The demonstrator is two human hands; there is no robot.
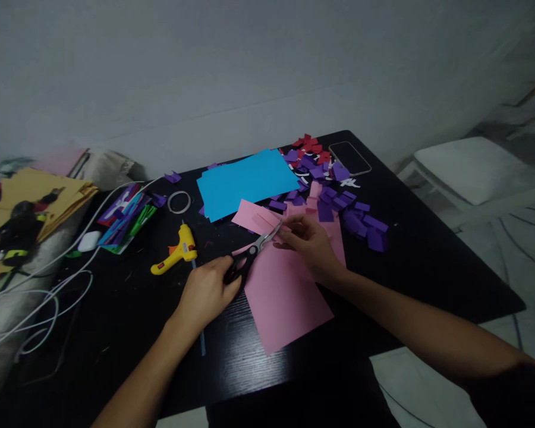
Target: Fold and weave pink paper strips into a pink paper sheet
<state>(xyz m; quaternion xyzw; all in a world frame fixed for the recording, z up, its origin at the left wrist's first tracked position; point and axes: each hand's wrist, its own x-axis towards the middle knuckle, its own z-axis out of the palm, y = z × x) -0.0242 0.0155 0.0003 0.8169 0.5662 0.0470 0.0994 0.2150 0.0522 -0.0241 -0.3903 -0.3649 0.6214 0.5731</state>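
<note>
My left hand (209,290) is closed around the black handles of a pair of scissors (252,250), whose blades point up and right. A strip of pink paper (255,217) lies at the blades. Its right end is pinched by the fingers of my right hand (310,245). Below both hands, a large pink sheet (288,303) lies flat on the table. How far the blades are into the strip is too small to tell. Small cut pink pieces (314,193) rest just beyond my right hand.
A yellow glue gun (178,251) and a tape ring (179,202) lie left of the scissors. Blue sheets (249,181) are behind. Purple pieces (356,223), red pieces (307,142) and a phone (350,158) fill the back right. White cables (56,297) loop at left; a white stool (459,166) stands right.
</note>
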